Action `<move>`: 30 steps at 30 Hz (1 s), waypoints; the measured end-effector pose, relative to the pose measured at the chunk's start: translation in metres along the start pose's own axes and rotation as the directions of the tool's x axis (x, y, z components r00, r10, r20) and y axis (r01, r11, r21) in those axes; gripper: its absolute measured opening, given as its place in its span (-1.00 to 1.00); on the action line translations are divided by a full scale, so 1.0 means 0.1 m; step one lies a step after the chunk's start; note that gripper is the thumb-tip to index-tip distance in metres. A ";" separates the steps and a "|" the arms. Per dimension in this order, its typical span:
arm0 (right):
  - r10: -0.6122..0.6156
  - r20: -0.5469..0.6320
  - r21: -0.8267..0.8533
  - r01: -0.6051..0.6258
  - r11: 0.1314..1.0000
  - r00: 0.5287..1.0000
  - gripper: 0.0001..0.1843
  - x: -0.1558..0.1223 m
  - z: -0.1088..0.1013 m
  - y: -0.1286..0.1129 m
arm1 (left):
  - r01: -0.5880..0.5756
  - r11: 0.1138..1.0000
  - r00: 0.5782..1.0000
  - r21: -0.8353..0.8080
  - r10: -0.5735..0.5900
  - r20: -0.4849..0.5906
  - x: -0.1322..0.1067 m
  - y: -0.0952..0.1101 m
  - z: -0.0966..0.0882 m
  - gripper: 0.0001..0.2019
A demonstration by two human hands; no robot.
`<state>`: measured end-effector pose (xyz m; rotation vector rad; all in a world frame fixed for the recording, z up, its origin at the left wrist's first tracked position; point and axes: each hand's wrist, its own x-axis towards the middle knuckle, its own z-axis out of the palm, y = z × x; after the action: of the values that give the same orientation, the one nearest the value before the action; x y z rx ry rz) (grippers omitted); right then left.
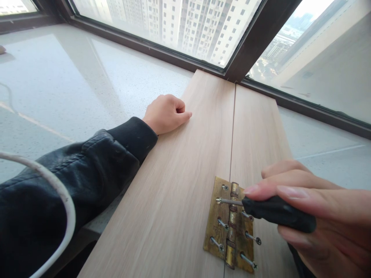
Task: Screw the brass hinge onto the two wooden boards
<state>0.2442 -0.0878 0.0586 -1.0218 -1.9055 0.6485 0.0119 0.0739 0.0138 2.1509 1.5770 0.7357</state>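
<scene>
My right hand (315,208) grips the black handle of a screwdriver (278,212). Its shaft crosses the hinge knuckles, and the tip meets a screw (218,200) in the left leaf. The brass hinge (228,227) lies open across the seam between two pale wooden boards. Several other screws stick up at a slant from its holes, while one near the top left (225,187) sits lower. Curled into a loose fist, my left hand (168,114) rests on the left board (174,185) near its edge; nothing shows in it.
The right board (255,127) lies alongside the left one, both reaching the dark window frame (240,42). A speckled white ledge (87,77) extends beneath them. A white cable (68,208) loops in front of my left sleeve. Something small (2,49) sits at the far left edge.
</scene>
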 end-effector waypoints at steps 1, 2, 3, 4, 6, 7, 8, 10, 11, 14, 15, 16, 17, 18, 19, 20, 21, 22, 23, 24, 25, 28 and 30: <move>0.001 -0.001 -0.005 -0.001 1.000 1.000 -0.71 0.01 0.00 -0.01 | 0.002 1.000 1.000 0.000 -0.002 0.001 0.00 0.00 0.00 -0.69; 0.018 0.018 -0.004 -0.018 1.000 1.000 -0.71 0.01 0.01 -0.01 | 0.004 1.000 1.000 0.001 -0.004 0.001 0.00 0.00 0.00 -0.69; 0.037 0.012 -0.015 -0.037 0.999 0.999 -0.74 0.01 0.02 -0.03 | 0.003 1.000 1.000 0.002 -0.003 -0.001 0.00 0.00 0.00 -0.69; 0.046 -0.001 -0.016 -0.046 0.999 0.999 -0.75 0.01 0.03 -0.04 | 0.002 1.000 1.000 0.003 -0.002 -0.002 0.00 0.00 0.00 -0.68; 0.054 -0.059 0.016 -0.053 0.998 0.997 -0.75 0.00 0.06 -0.07 | -0.003 1.000 1.000 0.003 0.003 -0.003 0.00 -0.01 0.00 -0.67; 0.051 -0.082 0.043 -0.047 0.998 0.995 -0.74 -0.01 0.06 -0.08 | -0.005 1.000 1.000 0.003 0.005 -0.006 0.01 -0.01 0.01 -0.67; 0.042 -0.094 0.063 -0.036 0.997 0.995 -0.72 -0.01 0.07 -0.09 | -0.007 1.000 1.000 0.003 0.007 -0.008 0.01 -0.02 0.01 -0.66; 0.027 -0.052 0.062 -0.024 0.998 0.998 -0.68 -0.01 0.05 -0.10 | -0.011 1.000 1.000 0.007 0.011 -0.009 0.01 -0.02 0.01 -0.66; 0.017 -0.021 0.043 -0.016 0.999 1.000 -0.65 -0.01 0.03 -0.09 | -0.011 1.000 1.000 0.007 0.011 -0.009 0.01 -0.02 0.01 -0.66; -0.057 0.087 -0.050 0.061 0.997 0.995 -0.60 0.03 -0.04 -0.04 | -0.011 1.000 1.000 0.006 0.011 -0.008 0.01 -0.02 0.01 -0.67; -0.101 0.132 -0.080 0.112 0.990 0.986 -0.59 0.04 -0.06 -0.02 | -0.010 1.000 1.000 0.005 0.010 -0.009 0.00 -0.01 0.01 -0.67; -0.156 0.185 -0.100 0.177 0.979 0.970 -0.58 0.05 -0.08 -0.01 | -0.008 1.000 1.000 0.006 0.008 -0.008 0.00 -0.01 0.01 -0.67; -0.196 0.221 -0.118 0.226 0.967 0.955 -0.60 0.05 -0.09 0.00 | -0.007 1.000 1.000 0.008 0.007 -0.007 0.00 -0.01 0.01 -0.67; -0.229 0.258 -0.127 0.268 0.955 0.938 -0.62 0.05 -0.10 0.01 | -0.005 1.000 1.000 0.011 0.005 -0.005 0.00 -0.01 0.01 -0.67; -0.184 0.224 -0.165 0.224 0.961 0.957 -0.67 0.05 -0.10 0.01 | -0.005 1.000 1.000 0.012 0.005 -0.003 0.00 -0.01 0.01 -0.67; -0.144 0.200 -0.174 0.180 0.968 0.969 -0.70 0.04 -0.09 0.00 | -0.006 1.000 1.000 0.014 0.006 -0.002 0.00 -0.01 0.01 -0.67; -0.086 0.160 -0.176 0.115 0.978 0.983 -0.72 0.03 -0.09 0.00 | -0.008 1.000 1.000 0.017 0.008 -0.002 0.00 -0.01 0.01 -0.67; -0.035 0.130 -0.156 0.055 0.986 0.991 -0.75 0.03 -0.08 -0.01 | -0.009 1.000 1.000 0.019 0.009 -0.002 0.00 -0.01 0.01 -0.67; -0.026 0.126 -0.113 0.041 0.993 0.992 -0.77 0.03 -0.08 -0.01 | -0.009 1.000 1.000 0.020 0.009 -0.002 0.00 -0.02 0.01 -0.66; -0.041 0.139 -0.059 0.049 0.997 0.990 -0.77 0.04 -0.08 -0.01 | -0.008 1.000 1.000 0.021 0.008 -0.002 0.00 -0.02 0.01 -0.66; -0.072 0.146 -0.013 0.074 0.997 0.987 -0.77 0.05 -0.09 -0.01 | -0.005 1.000 1.000 0.021 0.005 -0.002 0.00 -0.02 0.01 -0.67; -0.156 0.189 0.089 0.142 0.986 0.969 -0.69 0.10 -0.10 0.00 | -0.001 1.000 1.000 0.016 0.001 -0.005 0.00 -0.01 0.00 -0.66; -0.170 0.206 0.101 0.152 0.983 0.964 -0.67 0.11 -0.09 0.00 | 0.000 1.000 1.000 0.011 0.000 -0.005 0.00 -0.01 0.00 -0.66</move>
<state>0.2493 -0.0781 0.0678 -0.7588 -2.1030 0.7619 0.0111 0.0740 0.0130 2.1588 1.5871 0.7342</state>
